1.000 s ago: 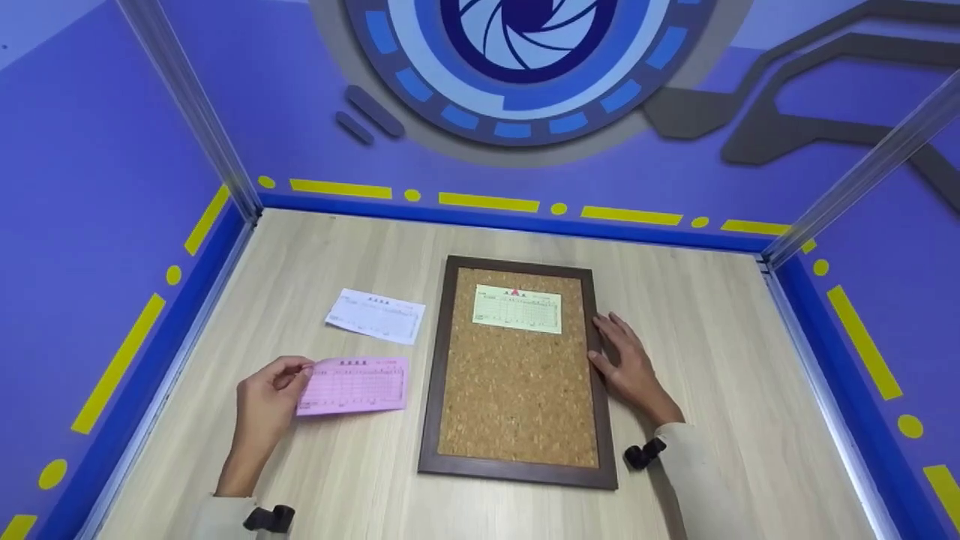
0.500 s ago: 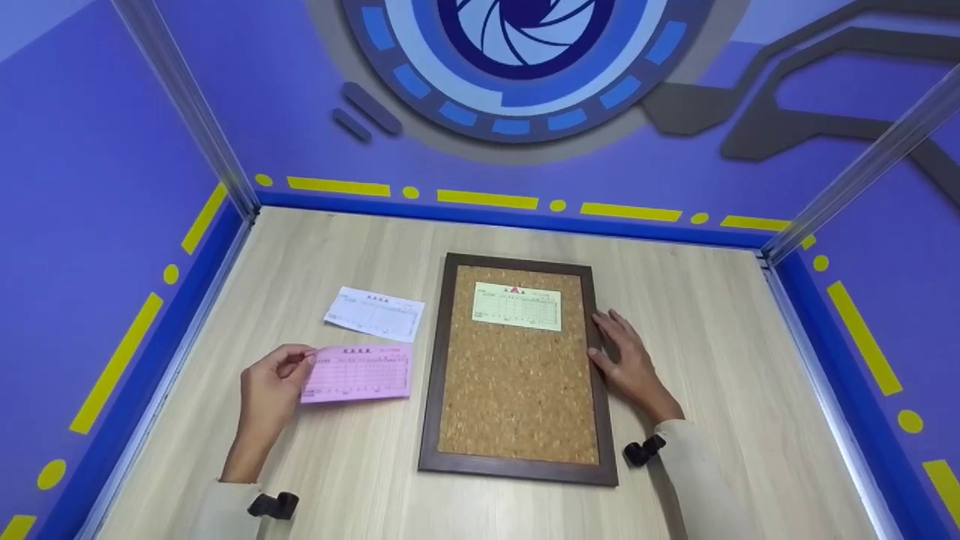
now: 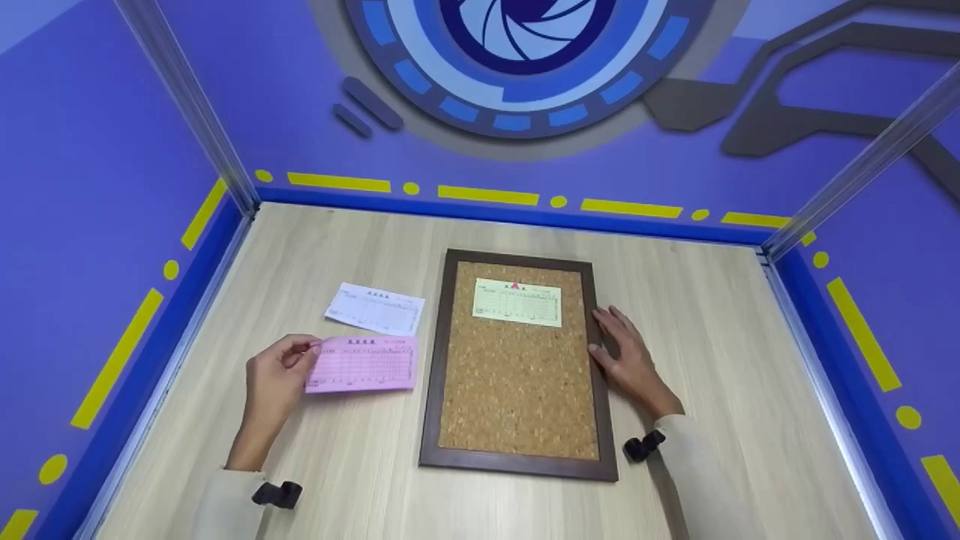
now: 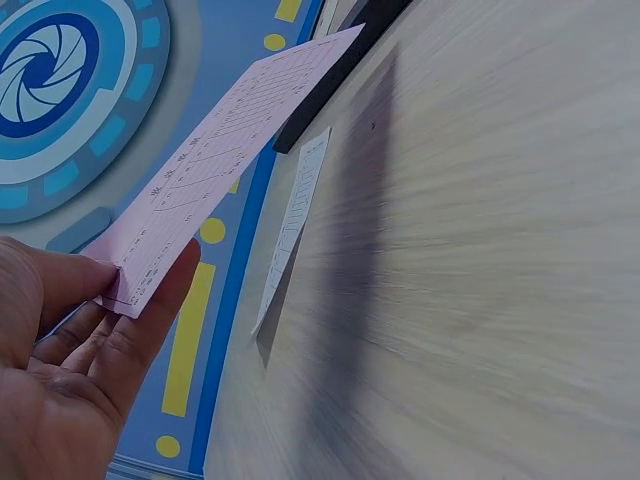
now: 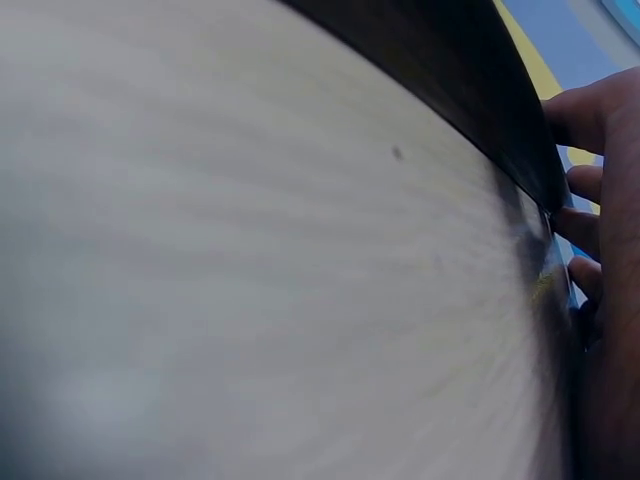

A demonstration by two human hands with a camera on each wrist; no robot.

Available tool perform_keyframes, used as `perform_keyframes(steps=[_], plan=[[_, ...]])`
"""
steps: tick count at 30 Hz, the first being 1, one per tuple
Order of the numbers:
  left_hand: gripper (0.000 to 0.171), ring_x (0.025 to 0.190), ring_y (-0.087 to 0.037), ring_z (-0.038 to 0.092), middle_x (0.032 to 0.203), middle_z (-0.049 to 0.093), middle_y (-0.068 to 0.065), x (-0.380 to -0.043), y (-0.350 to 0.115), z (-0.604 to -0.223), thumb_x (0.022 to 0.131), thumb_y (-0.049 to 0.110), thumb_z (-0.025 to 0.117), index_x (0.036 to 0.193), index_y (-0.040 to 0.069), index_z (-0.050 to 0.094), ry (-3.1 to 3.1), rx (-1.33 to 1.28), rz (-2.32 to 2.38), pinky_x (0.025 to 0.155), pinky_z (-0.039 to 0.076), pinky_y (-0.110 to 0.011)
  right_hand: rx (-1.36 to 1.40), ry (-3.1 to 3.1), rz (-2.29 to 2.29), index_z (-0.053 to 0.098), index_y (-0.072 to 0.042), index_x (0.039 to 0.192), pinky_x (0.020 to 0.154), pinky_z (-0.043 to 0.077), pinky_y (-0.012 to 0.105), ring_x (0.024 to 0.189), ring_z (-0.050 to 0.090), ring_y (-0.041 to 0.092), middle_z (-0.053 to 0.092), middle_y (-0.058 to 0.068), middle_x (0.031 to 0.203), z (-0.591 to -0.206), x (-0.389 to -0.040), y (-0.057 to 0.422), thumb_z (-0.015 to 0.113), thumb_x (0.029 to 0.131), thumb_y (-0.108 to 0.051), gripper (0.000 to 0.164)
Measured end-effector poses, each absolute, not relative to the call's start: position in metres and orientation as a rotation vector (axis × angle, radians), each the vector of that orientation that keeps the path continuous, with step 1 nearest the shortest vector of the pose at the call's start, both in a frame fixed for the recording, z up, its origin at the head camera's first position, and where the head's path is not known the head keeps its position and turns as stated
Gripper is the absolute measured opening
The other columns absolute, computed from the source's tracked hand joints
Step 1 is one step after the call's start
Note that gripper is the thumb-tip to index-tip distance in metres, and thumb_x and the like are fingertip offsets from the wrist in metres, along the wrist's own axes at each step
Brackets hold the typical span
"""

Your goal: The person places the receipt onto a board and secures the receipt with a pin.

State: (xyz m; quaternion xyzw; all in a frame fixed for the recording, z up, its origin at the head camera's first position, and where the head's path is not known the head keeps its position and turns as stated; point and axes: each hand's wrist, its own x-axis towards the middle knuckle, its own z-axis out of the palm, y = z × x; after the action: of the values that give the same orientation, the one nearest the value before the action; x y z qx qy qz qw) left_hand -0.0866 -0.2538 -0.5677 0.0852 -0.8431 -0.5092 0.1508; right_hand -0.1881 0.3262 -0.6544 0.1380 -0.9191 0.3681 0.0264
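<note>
My left hand (image 3: 277, 382) pinches the left end of a pink printed slip (image 3: 361, 365) between thumb and fingers. In the left wrist view the slip is tilted above the table and casts a long shadow. Just beyond it, a white printed slip (image 3: 375, 308) lies on the table. A corkboard (image 3: 517, 390) with a dark brown frame lies to the right of the pink slip. Near its top, a pale green slip (image 3: 517, 304) is fixed with a red pin (image 3: 514, 285). My right hand (image 3: 630, 360) rests against the frame's right edge, thumb and fingertips touching it.
Everything lies on a light wood-grain table (image 3: 750, 360). Blue panels (image 3: 300, 127) with yellow marks stand at the back and both sides, joined by metal posts (image 3: 187, 97). A black wrist camera (image 3: 277, 495) sits on the left sleeve.
My left hand has moved the pink slip forward and a little to the right, nearer the white slip and the corkboard. The right hand stays against the frame.
</note>
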Motion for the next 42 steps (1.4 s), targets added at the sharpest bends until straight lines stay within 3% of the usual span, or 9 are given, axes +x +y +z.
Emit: perform_keyframes(steps=[10,22,42], plan=[[0.012,0.091,-0.020,0.074,0.104,0.079,-0.019,-0.095,-0.251,-0.566,0.100,-0.007,0.073,0.110,-0.003,0.080,-2.435,0.222,-1.465,0.074,0.055,-0.011,0.432,-2.838,1.161,0.048,-0.008,0.166,0.128,0.019,0.074,0.165,0.024,0.045,0.039,0.022,0.174,-0.650,-0.193,0.330,0.071,0.106,-0.027,0.066],[0.012,0.085,-0.018,0.071,0.101,0.078,-0.018,-0.102,-0.246,-0.560,0.100,-0.008,0.073,0.108,-0.003,0.080,-2.402,0.187,-1.484,0.069,0.054,-0.013,0.362,-2.900,1.290,0.044,-0.009,0.168,0.131,0.015,0.071,0.167,0.017,0.045,0.027,0.023,0.178,-0.644,-0.194,0.330,0.067,0.110,-0.021,0.064],[0.012,0.086,-0.019,0.073,0.103,0.079,-0.021,-0.118,-0.230,-0.551,0.099,-0.011,0.073,0.107,-0.005,0.080,-2.361,0.107,-1.542,0.070,0.055,-0.013,0.334,-2.946,1.343,0.046,-0.002,0.165,0.133,0.017,0.065,0.167,0.018,0.046,0.035,0.025,0.175,-0.633,-0.191,0.324,0.061,0.110,-0.008,0.058]])
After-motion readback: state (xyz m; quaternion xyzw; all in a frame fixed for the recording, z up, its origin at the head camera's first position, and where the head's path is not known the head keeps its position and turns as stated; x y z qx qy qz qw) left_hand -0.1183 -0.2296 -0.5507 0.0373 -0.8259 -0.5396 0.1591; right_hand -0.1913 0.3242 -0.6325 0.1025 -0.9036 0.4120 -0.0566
